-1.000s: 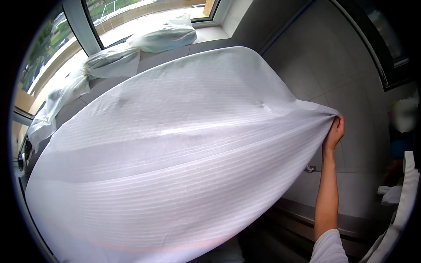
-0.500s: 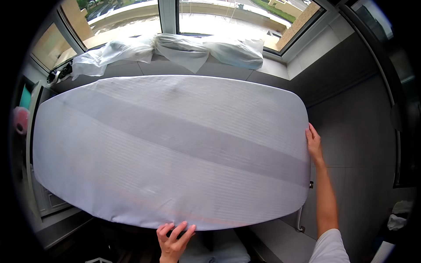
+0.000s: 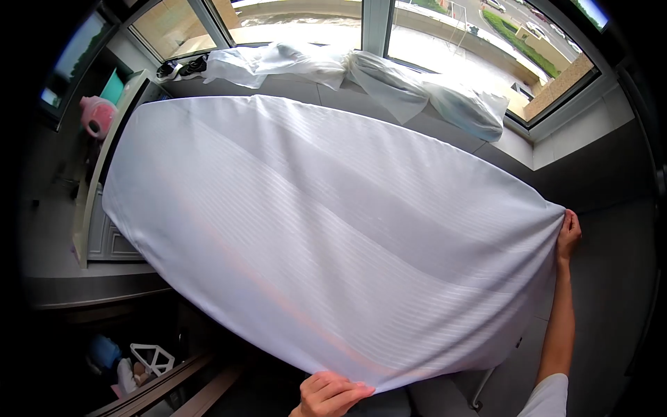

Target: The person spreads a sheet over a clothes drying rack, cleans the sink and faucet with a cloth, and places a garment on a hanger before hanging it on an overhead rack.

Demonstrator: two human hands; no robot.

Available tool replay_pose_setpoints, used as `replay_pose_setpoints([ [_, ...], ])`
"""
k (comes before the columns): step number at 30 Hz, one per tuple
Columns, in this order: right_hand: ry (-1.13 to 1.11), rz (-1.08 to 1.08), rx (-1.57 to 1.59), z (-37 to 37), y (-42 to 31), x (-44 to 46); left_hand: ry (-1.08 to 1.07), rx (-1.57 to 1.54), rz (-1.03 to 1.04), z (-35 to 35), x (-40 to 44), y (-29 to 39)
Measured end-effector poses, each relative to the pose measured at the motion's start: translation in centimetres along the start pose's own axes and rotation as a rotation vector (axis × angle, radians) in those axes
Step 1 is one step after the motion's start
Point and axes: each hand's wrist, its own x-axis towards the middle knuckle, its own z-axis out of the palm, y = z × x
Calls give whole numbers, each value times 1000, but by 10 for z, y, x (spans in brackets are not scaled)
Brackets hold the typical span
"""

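A large white cloth (image 3: 313,208) with fine stripes and a darker grey band spreads over a long board, shaped like an ironing board, that it hides. My left hand (image 3: 332,395) grips the cloth's near edge at the bottom, fingers closed over the hem. At the far right, my right hand (image 3: 568,235) pinches a corner of the cloth and holds it out. Between my two hands the fabric is pulled into soft diagonal folds. Part of a thin metal leg (image 3: 481,389) shows beneath the cloth at the lower right.
White plastic bags (image 3: 299,64) lie along the windowsill behind the board. To the left stands a cabinet (image 3: 87,229) with a pink jug (image 3: 97,117) and a teal basin (image 3: 112,88) near it. A white frame-like object (image 3: 151,360) sits low at the lower left.
The cloth, lying smooth over the board before, is now pulled out and creased toward the right. Both hands have closed on its edges. The view has shifted left.
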Motion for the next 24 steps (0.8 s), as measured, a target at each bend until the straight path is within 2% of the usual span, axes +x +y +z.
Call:
replay_pose_setpoints([
  [3,-107,30,97,35,21,41,5,-17,-7,32,6,25],
  [5,-343,402,359,51,17,47,8,-17,-40,51,10,22],
  [6,-408,569,339,49,8,42,28,-12,-50,56,13,16],
  [7,-473,586,365,49,6,36,-14,-6,-268,52,11,15],
  [8,-538,604,389,49,6,28,135,32,-447,54,-8,-4],
  [9,-555,402,410,49,-1,18,250,1,-708,48,-16,-16],
  [11,-521,289,458,50,-7,-10,644,-83,-1062,38,-32,-53],
  [12,-528,251,437,48,-6,-17,767,-213,-1079,33,-45,-81],
  [14,-554,272,476,40,-4,-22,876,-313,-1091,14,-36,-106],
  [16,-582,292,517,41,-1,-22,657,-224,-1032,-3,-27,-110],
  [17,-521,326,522,43,0,-23,660,-221,-1034,-6,-30,-108],
  [19,-466,359,529,46,3,-23,581,82,-977,-10,-33,-105],
  [22,-448,327,491,44,11,-16,621,127,-917,-8,-45,-75],
  [24,-493,215,343,43,18,8,627,157,-865,-12,-60,-52],
])
